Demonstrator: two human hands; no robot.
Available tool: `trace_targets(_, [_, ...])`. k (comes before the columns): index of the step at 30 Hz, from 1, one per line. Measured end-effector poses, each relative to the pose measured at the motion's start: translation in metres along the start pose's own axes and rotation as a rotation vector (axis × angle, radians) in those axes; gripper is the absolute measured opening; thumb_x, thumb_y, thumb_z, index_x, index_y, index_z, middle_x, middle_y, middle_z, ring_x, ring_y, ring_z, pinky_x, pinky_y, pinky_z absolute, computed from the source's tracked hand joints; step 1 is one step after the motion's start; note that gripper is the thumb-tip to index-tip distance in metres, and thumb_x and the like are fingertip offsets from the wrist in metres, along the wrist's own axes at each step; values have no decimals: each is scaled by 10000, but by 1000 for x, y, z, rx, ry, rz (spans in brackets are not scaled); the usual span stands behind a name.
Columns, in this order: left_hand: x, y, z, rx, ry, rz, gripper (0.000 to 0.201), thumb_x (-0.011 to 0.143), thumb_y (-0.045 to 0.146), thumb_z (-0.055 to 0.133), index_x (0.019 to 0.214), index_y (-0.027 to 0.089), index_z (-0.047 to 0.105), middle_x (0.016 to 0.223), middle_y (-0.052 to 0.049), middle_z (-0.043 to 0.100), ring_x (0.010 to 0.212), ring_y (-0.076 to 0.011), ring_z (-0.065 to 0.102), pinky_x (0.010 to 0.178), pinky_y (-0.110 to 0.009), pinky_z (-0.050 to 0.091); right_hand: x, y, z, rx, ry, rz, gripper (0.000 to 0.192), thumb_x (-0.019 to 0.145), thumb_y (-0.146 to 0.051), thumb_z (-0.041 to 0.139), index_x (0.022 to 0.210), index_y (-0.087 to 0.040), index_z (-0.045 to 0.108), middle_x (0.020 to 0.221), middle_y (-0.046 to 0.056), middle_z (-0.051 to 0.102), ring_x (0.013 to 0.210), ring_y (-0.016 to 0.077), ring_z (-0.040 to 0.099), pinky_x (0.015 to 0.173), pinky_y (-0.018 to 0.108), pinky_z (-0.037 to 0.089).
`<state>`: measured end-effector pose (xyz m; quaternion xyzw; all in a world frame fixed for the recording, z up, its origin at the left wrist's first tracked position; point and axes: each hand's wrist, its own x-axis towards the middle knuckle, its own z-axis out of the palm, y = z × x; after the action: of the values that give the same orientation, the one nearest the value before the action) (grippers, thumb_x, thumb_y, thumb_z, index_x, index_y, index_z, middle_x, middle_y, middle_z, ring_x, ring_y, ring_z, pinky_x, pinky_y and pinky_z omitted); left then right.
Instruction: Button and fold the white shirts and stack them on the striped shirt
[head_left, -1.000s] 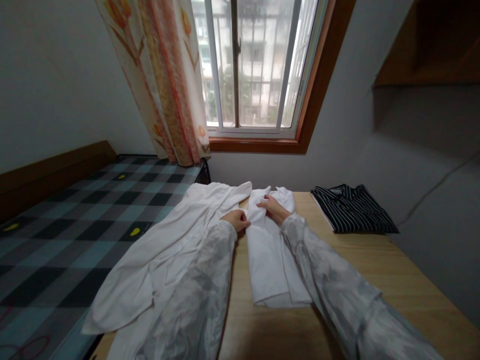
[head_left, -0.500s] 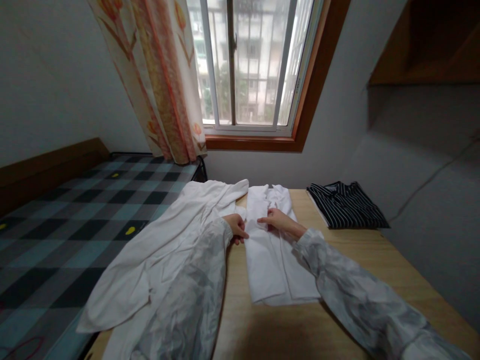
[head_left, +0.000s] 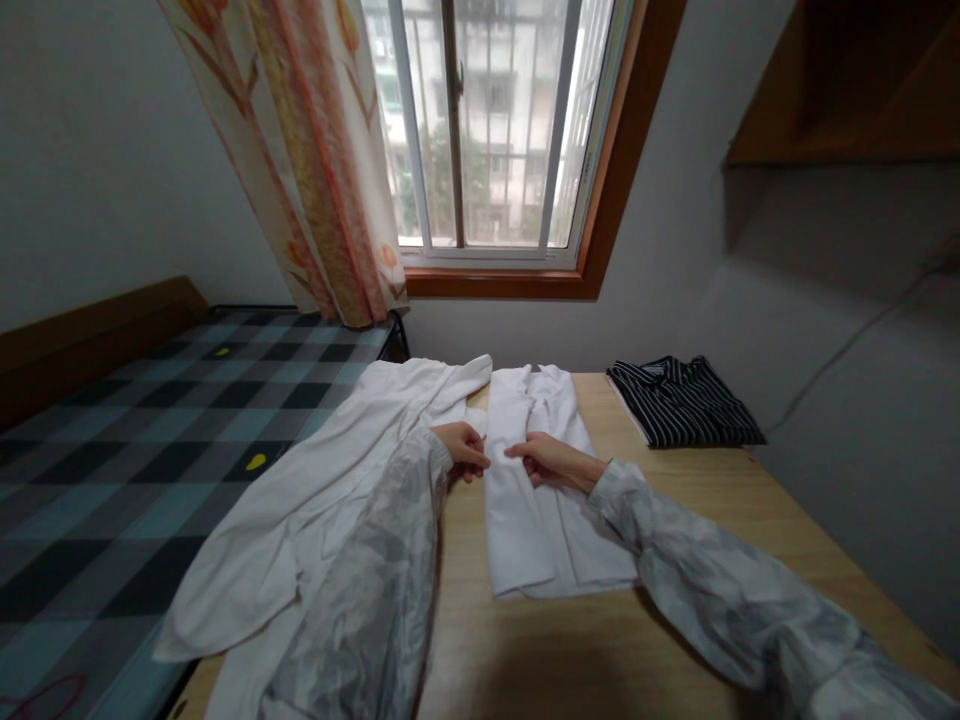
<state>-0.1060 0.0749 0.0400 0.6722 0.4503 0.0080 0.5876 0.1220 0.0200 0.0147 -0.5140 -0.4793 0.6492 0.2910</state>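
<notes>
Nearest you, your two grey mottled sleeves (head_left: 375, 590) run forward over the wooden table (head_left: 720, 520), and between them lies the folded white shirt (head_left: 536, 500), a narrow strip whose long axis runs straight away from you toward the window (head_left: 487, 130). Your left hand (head_left: 463, 448) sits at the strip's left edge, fingers curled and closed onto the cloth there, though you cannot tell from this angle how much fabric it has pinched. Your right hand (head_left: 544, 458) lies on top of the strip about midway along its length, fingers bent and pressing or pinching the front panel; whether it has actually gathered a fold is hard to tell. Both hands meet the shirt at the same station, so the near hem lies toward you from the grip and the collar end lies beyond it; neither hand is clearly nearer either end. Just left of your left hand a loose white garment (head_left: 315, 500) sprawls off the table onto the checked bed (head_left: 112, 440). Farther right, well apart, a folded striped shirt (head_left: 682, 400) rests near the wall.
</notes>
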Motion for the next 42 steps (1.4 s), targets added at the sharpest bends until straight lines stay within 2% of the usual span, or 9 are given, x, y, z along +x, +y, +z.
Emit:
trace_targets(6, [2, -5, -3, -21, -8, -10, 687, 424, 653, 1011, 782, 168, 681, 753, -30, 792, 633, -175, 731, 532, -252, 470, -18, 2, -15, -254, -135, 169, 282, 845, -230, 829, 976, -168, 587, 618, 6, 702, 479, 189, 703, 441, 235, 576])
trace_targets(12, [6, -3, 1, 48, -7, -7, 706, 445, 763, 955, 730, 158, 728, 745, -42, 785, 608, -166, 716, 529, -255, 468, -21, 4, -33, -528, -152, 112, 323, 989, -329, 666, 718, -177, 578, 556, 49, 683, 388, 152, 639, 335, 187, 449])
trace_targets(19, [14, 11, 16, 176, 63, -114, 680, 552, 805, 901, 561, 173, 649, 637, -60, 745, 527, -170, 679, 523, -267, 476, -9, 10, -37, -307, 30, -69, 187, 865, -221, 690, 750, -207, 544, 540, -46, 615, 429, 107, 590, 413, 174, 461])
trace_targets(23, [15, 15, 23, 260, 121, -141, 590, 627, 707, 917, 533, 184, 658, 644, -66, 748, 556, -184, 687, 585, -287, 526, -11, 11, -33, -287, 96, -113, 209, 769, -119, 682, 715, -211, 501, 510, -77, 549, 412, 68, 508, 398, 149, 363])
trace_targets(27, [9, 24, 28, 502, 236, -180, 485, 730, 655, 867, 618, 203, 731, 726, -57, 777, 694, -210, 732, 670, -287, 521, -16, 11, -33, -347, 101, -60, 288, 707, -91, 701, 900, -217, 528, 501, -102, 562, 381, 115, 546, 387, 177, 381])
trace_targets(30, [6, 32, 32, 742, 468, -129, 497, 767, 710, 803, 714, 220, 746, 805, -66, 782, 825, -258, 744, 724, -315, 510, -14, 8, -38, -458, 128, -20, 333, 802, -184, 699, 1092, -207, 536, 528, -70, 622, 386, 165, 592, 411, 219, 429])
trace_targets(34, [13, 37, 42, 830, 743, 194, 416, 818, 621, 798, 946, 228, 751, 1025, -87, 787, 979, -284, 732, 854, -362, 540, 0, -2, -54, -658, 386, -301, 237, 920, -275, 645, 1138, -195, 595, 741, 29, 750, 544, 180, 676, 543, 259, 507])
trace_targets(38, [32, 26, 58, 871, 699, 575, 520, 870, 540, 788, 1262, 206, 716, 1449, -140, 678, 1348, -320, 613, 1167, -433, 458, 23, -4, -79, -866, 522, -657, 239, 921, -163, 546, 1124, -192, 668, 1069, 113, 781, 1003, 238, 737, 938, 361, 565])
trace_targets(42, [50, 5, 75, 901, 618, 504, 693, 1000, 609, 597, 1548, 187, 559, 1683, -152, 484, 1575, -344, 410, 1315, -549, 281, 43, 13, -107, -889, 578, -798, 419, 906, -121, 456, 1258, -161, 681, 1284, 158, 735, 1236, 256, 664, 1152, 425, 487])
